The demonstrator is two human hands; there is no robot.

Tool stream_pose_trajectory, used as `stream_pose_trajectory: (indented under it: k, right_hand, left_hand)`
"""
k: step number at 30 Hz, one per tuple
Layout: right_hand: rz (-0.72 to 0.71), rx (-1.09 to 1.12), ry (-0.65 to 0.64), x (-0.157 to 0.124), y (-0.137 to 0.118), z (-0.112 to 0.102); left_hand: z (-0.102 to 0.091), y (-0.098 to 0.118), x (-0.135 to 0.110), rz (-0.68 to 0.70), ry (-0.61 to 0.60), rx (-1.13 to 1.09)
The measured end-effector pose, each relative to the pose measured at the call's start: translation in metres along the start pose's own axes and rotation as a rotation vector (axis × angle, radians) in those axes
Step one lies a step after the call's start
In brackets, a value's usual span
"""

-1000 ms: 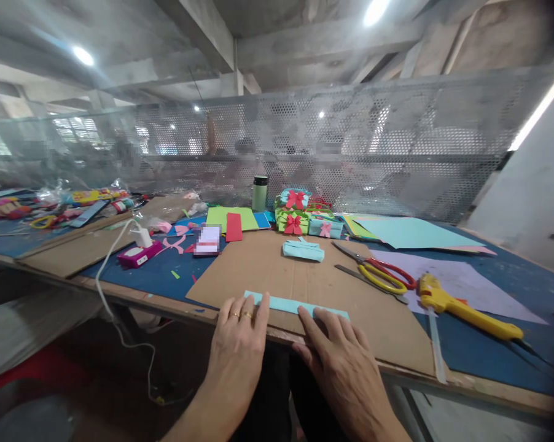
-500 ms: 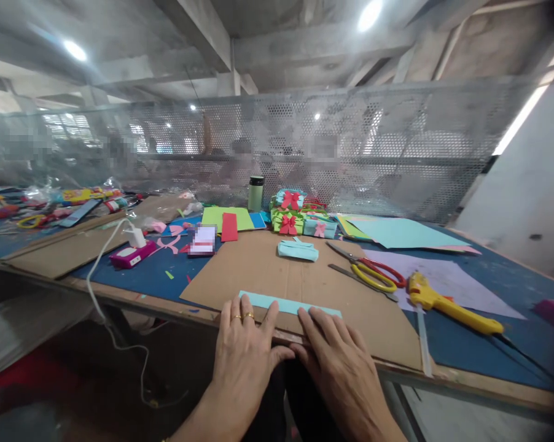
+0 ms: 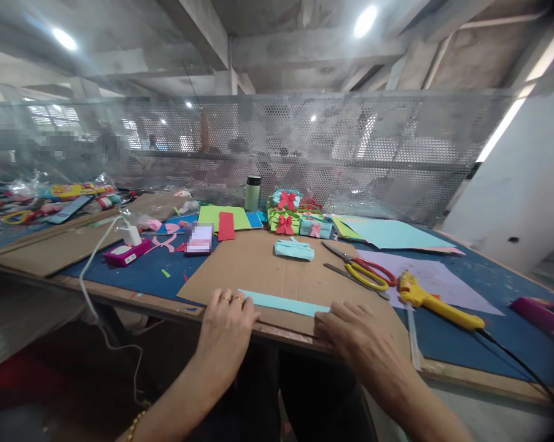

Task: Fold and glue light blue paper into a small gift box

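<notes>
A folded light-blue paper strip (image 3: pixel 284 303) lies along the front edge of a brown cardboard sheet (image 3: pixel 249 264). At its left end is my left hand (image 3: pixel 228 325), fingers curled and closed on the paper. My right hand (image 3: pixel 351 325) is closed over the other end, thumb and fingertips pressed together there. The exact grip beneath the fingers is hidden. Farther back on the cardboard sits a small folded light-blue paper piece (image 3: pixel 294 249). Scissors (image 3: pixel 369 273) with red and yellow handles rest to the right, apart from both hands.
A yellow glue gun (image 3: pixel 438 307) lies at right on purple paper (image 3: pixel 447 282), its cord trailing off the table. Finished paper boxes with bows (image 3: pixel 285 222) stand behind, beside a green bottle (image 3: pixel 252 194). Coloured sheets (image 3: pixel 397 233) lie back right; a purple power strip (image 3: pixel 127 253) sits left.
My hands have moved apart from the middle of the strip to its two ends, and their fingers have curled. The view has shifted slightly.
</notes>
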State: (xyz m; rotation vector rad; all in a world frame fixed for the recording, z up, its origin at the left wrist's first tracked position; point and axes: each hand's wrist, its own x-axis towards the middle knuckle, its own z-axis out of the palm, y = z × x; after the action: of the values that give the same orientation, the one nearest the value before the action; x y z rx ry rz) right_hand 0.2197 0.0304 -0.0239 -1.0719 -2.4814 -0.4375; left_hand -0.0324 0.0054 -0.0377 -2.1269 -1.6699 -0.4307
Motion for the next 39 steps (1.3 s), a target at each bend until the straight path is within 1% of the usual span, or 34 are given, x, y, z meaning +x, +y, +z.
stream_pose_trajectory:
  k: [3, 7, 10, 12, 15, 19, 21, 23, 25, 27, 30, 35, 39]
  right_hand:
    - [-0.001, 0.025, -0.056, 0.004, 0.008, -0.003]
    - [-0.020, -0.013, -0.064, 0.006, 0.007, -0.007]
    - [-0.052, -0.038, -0.073, 0.008, 0.005, -0.009]
    - [-0.077, -0.052, -0.063, 0.011, 0.007, -0.009]
    - [-0.095, -0.051, -0.058, 0.015, 0.012, -0.007]
    - [-0.037, 0.037, -0.078, 0.016, 0.015, -0.002]
    - [-0.024, 0.079, -0.059, 0.015, 0.016, 0.002]
    - [-0.036, 0.116, -0.033, 0.015, 0.016, 0.004]
    - [-0.022, 0.158, -0.032, 0.015, 0.017, 0.005]
    - [0.000, 0.173, -0.069, 0.016, 0.016, 0.003]
    - [-0.030, 0.123, -0.116, 0.017, 0.015, 0.000]
    - [-0.118, 0.020, -0.088, 0.016, 0.012, 0.004]
    - [-0.144, -0.041, -0.050, 0.019, 0.011, 0.010]
  left_hand:
    - [-0.006, -0.015, 0.012, 0.083, -0.062, -0.008]
    - [-0.008, -0.023, 0.021, 0.204, -0.104, 0.033]
    - [-0.006, -0.026, 0.023, 0.294, -0.085, 0.082]
    - [-0.004, -0.030, 0.024, 0.325, -0.062, 0.060]
    - [-0.001, -0.037, 0.029, 0.291, -0.070, -0.054]
    - [0.002, -0.046, 0.037, 0.184, -0.137, -0.339]
    - [0.003, -0.049, 0.041, 0.140, -0.171, -0.455]
    - [0.004, -0.050, 0.045, 0.114, -0.204, -0.507]
    - [0.004, -0.051, 0.048, 0.105, -0.225, -0.528]
    - [0.004, -0.052, 0.049, 0.105, -0.236, -0.537]
    - [0.007, -0.054, 0.047, 0.124, -0.233, -0.513]
    - [0.017, -0.056, 0.040, 0.189, -0.126, -0.468]
    - [0.024, -0.055, 0.040, 0.212, -0.096, -0.427]
